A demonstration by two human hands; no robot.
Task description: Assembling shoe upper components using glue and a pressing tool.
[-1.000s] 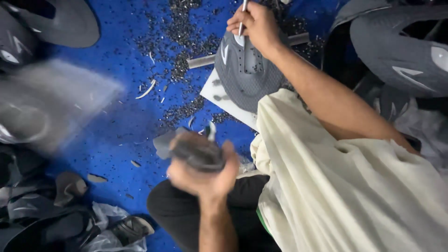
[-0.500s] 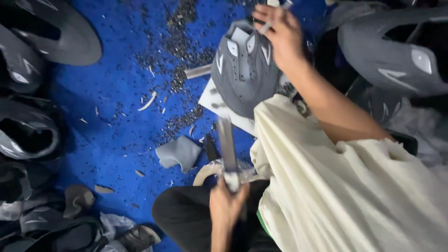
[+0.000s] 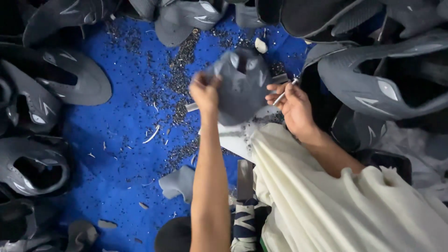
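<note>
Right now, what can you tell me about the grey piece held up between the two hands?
The grey shoe upper is a soft, matte, fabric-like shell with pale triangular patches near its top and a dark opening. It is lifted above the blue mat, slightly blurred. The left hand pinches its left edge; the right hand, holding a thin tool, is at its right edge.

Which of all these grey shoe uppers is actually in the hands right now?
The grey upper at top centre: the left hand grips its edge, lifting it off the blue mat; the right hand holds a thin tool beside it. The others lie untouched.
</note>
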